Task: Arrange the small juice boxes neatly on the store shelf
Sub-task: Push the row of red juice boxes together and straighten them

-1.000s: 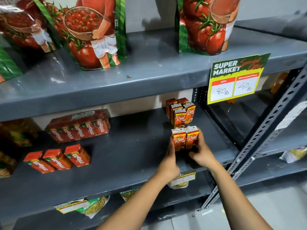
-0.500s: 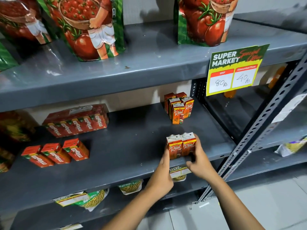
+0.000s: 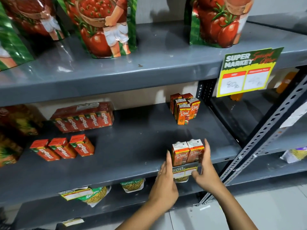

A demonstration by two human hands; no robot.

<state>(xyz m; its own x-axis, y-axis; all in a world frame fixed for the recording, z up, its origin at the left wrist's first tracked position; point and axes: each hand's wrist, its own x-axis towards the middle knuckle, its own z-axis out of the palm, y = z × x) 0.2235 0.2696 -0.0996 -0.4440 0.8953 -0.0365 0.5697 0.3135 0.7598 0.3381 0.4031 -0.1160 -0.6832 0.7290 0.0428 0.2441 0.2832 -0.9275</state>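
Note:
Two small orange "Real" juice boxes (image 3: 187, 153) stand upright side by side at the front edge of the grey middle shelf (image 3: 132, 146). My left hand (image 3: 166, 181) presses flat against the left box's side. My right hand (image 3: 206, 170) wraps the right box, fingers up its right side and thumb low in front. The pair is squeezed between both hands. Several more Real juice boxes (image 3: 184, 108) stand in a tight cluster at the back right of the same shelf.
Three loose Maaza boxes (image 3: 63, 147) and a wrapped Maaza multipack (image 3: 83, 117) lie on the shelf's left. Tomato pouches (image 3: 103, 25) stand on the shelf above, with a yellow price sign (image 3: 247, 72) hanging from its edge. A perforated steel post (image 3: 265, 133) rises at right. Snack packets (image 3: 132, 185) sit below.
Both hands have drawn the two boxes forward, away from the back cluster, to the shelf's front edge. The view has tilted slightly downward.

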